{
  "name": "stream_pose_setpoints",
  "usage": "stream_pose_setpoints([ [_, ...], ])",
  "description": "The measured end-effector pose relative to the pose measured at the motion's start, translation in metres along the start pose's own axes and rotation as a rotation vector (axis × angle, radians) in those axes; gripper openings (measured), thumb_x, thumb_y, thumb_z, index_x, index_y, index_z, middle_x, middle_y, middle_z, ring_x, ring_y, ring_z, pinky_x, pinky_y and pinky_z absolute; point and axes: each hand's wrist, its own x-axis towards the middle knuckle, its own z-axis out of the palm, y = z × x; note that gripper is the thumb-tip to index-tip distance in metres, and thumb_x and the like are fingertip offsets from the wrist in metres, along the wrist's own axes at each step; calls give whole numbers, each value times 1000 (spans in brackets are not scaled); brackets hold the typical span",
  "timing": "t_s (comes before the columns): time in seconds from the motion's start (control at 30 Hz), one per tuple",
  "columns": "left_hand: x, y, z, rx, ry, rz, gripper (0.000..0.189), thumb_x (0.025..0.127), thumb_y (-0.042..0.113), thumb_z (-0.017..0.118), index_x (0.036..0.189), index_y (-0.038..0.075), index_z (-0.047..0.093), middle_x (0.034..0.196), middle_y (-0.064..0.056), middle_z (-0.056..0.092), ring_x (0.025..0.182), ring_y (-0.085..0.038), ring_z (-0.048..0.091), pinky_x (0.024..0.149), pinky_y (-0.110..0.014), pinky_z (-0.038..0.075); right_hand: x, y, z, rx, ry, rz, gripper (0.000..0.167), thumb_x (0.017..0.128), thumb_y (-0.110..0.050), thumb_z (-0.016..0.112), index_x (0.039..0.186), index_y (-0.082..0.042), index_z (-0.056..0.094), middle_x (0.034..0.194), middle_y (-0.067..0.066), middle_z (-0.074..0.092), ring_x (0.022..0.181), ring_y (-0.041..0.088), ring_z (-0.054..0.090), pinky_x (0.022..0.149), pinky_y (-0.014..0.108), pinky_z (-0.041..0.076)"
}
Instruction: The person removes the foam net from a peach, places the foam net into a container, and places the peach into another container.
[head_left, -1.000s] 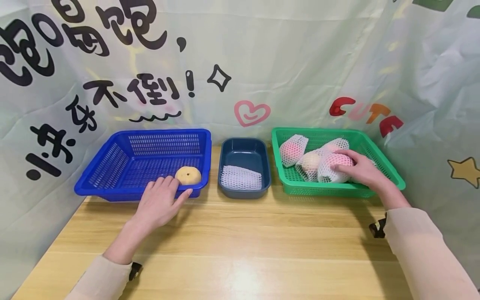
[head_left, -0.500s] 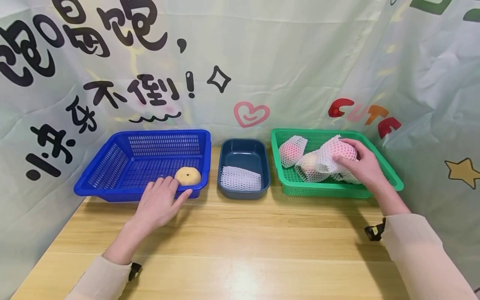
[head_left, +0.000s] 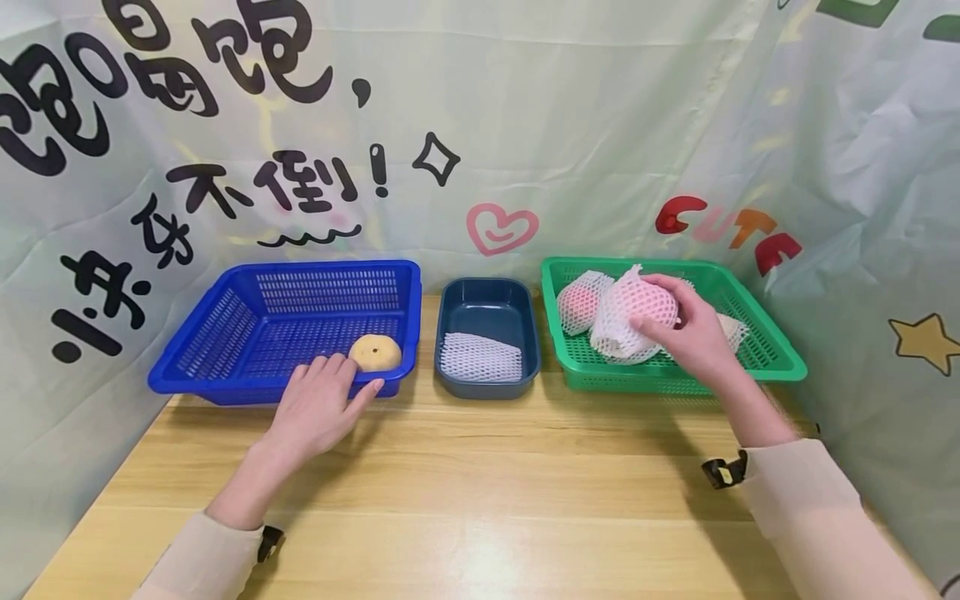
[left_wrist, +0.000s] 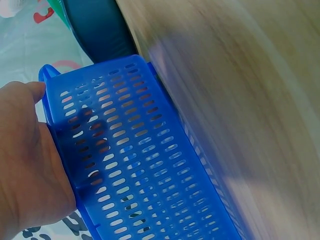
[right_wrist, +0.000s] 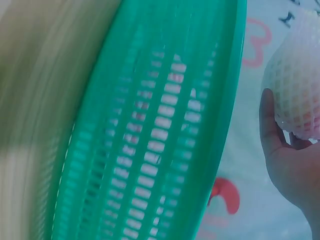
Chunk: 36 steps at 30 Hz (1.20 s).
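Noted nearest, in front of the dark tray (head_left: 491, 315): wood tabletop (head_left: 480, 483). Left of the tray, saw no shift since half a second earlier: left hand (head_left: 318, 404) hooked with bent fingers over the front rim of the blue basket (head_left: 217, 388). Right of the tray, a change: right hand (head_left: 693, 333) brought closer to the tray, gripping the netted pink fruit (head_left: 647, 307) between thumb and fingers. Found slim strips of table either side of the tray, bounded by the blue basket and the green basket (head_left: 615, 373); per right wrist view, held fruit above the green rim, on the hand's tray-facing side. In the blue basket's tray-side corner, just beside left fingertips: yellow fruit (head_left: 375, 352). Farthest, behind the tray: cloth backdrop (head_left: 600, 100).
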Motion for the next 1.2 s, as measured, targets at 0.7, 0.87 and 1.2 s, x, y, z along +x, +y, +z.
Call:
stream_pose_setpoints([
  [0.7,0,0,0,0,3,1,51,107,53,49,106,3,62,97,-11,59,91,-33,54,75,-45,40,-20,-26,80,122,-172,-126,62,87,-5,82,143,-7,56,138,16,57,99,17,62,78,23,55],
  [0.87,0,0,1,1,3,1,51,107,52,50,108,3,62,98,-12,59,93,-34,55,76,-46,41,-27,-26,99,125,-237,-166,63,83,-7,86,140,-10,59,132,13,62,100,22,62,78,29,57],
  [1.2,0,0,1,-1,2,-4,51,107,52,49,108,3,62,99,-12,59,94,-34,55,77,-47,41,-40,-16,133,71,-415,-222,63,80,-23,91,137,-18,63,133,7,64,105,21,63,85,37,58],
])
